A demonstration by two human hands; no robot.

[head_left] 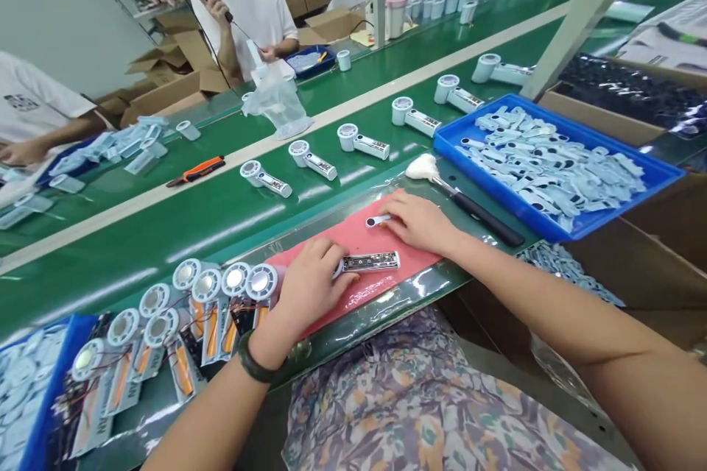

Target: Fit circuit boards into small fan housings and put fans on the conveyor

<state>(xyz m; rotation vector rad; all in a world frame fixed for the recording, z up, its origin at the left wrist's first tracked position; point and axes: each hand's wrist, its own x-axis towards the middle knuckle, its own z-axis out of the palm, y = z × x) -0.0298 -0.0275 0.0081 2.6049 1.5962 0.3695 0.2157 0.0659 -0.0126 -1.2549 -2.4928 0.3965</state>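
Note:
My left hand (pixel 312 276) is wrapped around a light-blue handheld fan (pixel 370 262) lying on a pink mat (pixel 353 235). The fan's handle points right, its circuit board exposed; the palm hides its head. Just above that handle, my right hand (pixel 423 221) pinches a small light-blue cover piece (pixel 377 221) with a black oval at its tip. Cover and fan are apart. Beyond my right hand lies a hammer (pixel 475 210) with a white-wrapped head and black handle.
A blue tray (pixel 624 206) of cover pieces stands right. Several fan units (pixel 207 285) with orange parts and wires sit left, beside another blue tray (pixel 49 390). Fans (pixel 312 160) line the green belt (pixel 221 217), near orange-handled cutters (pixel 197 171). Co-workers (pixel 265 7) are opposite.

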